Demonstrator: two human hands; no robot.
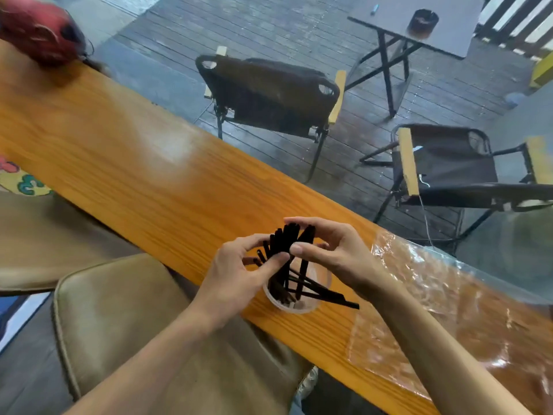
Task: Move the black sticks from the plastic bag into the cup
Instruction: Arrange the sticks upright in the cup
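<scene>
Several black sticks stand bunched in a clear plastic cup near the front edge of the orange wooden table. My left hand pinches the bunch from the left with thumb and fingers. From the right, my right hand curls over the stick tops, thumb pressed on them. A few sticks lean out over the cup's right rim. The clear plastic bag lies flat on the table to the right, under my right forearm.
A red object sits at the table's far left end. Beyond the table stand two dark folding chairs and a small grey table with a dark ashtray. A tan cushioned seat is below my left arm.
</scene>
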